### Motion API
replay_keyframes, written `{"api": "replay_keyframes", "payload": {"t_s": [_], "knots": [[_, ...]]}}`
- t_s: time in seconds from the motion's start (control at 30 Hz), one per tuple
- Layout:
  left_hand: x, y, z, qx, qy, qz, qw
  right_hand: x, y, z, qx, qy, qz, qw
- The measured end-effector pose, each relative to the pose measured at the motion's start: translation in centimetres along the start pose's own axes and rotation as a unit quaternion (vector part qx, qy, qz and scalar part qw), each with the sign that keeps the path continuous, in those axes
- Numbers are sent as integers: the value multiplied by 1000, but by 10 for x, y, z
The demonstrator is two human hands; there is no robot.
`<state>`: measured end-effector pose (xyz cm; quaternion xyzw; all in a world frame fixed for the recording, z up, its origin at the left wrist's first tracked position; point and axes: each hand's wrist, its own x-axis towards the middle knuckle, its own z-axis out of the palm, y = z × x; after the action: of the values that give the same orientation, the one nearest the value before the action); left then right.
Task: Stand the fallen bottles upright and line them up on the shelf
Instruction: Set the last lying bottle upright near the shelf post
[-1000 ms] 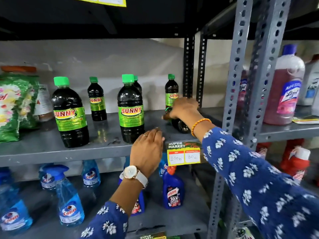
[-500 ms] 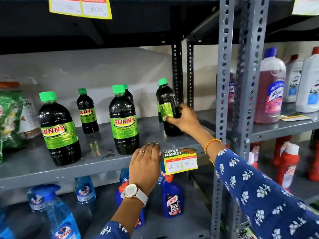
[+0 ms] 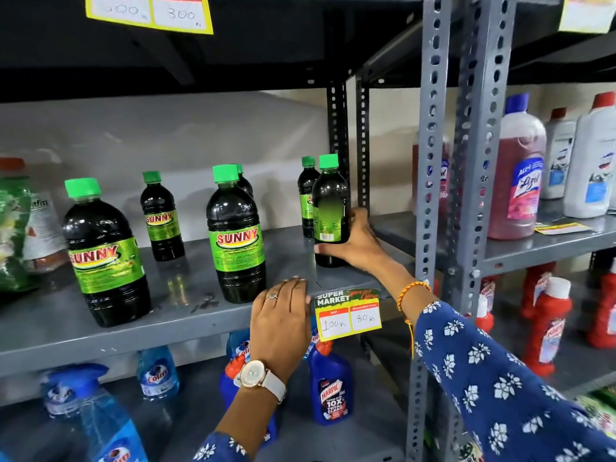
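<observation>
My right hand [image 3: 355,243] grips the lower part of a small dark Sunny bottle [image 3: 330,205] with a green cap, standing upright at the right end of the grey shelf [image 3: 186,311], its barcode side facing me. Another small bottle [image 3: 306,198] stands just behind it. Two large Sunny bottles [image 3: 105,258] [image 3: 236,240] stand nearer the front, a small one [image 3: 161,218] stands further back, and one more is half hidden behind the middle large bottle. My left hand [image 3: 281,315] rests flat on the shelf's front edge, holding nothing.
A price tag [image 3: 348,315] hangs from the shelf edge. Green packets [image 3: 13,228] sit at the far left. Perforated steel uprights [image 3: 430,181] stand right of my hand, with pink and white cleaner bottles [image 3: 518,175] beyond. Blue spray bottles [image 3: 156,375] fill the shelf below.
My right hand lifted the small bottle from lying on its side to standing upright by the right post. My left hand stayed on the shelf edge. The view moved closer.
</observation>
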<state>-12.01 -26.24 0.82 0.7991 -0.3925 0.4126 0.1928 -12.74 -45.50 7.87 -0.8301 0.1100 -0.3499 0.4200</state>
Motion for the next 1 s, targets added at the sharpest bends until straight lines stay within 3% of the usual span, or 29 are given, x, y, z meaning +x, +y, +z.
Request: {"api": "replay_keyframes", "payload": {"t_s": [0.2,0.33,1.0], "knots": [[0,1,-1,-6,-5,-6,1000,1,0,-3,65,-46,20,997],[0,1,-1,-3,-6,-8,1000,0,-2,-2,50,-21,14,998],[1,2,-1,16,-15,-9,1000,-8,-7,-7,97,-45,7,994]]}}
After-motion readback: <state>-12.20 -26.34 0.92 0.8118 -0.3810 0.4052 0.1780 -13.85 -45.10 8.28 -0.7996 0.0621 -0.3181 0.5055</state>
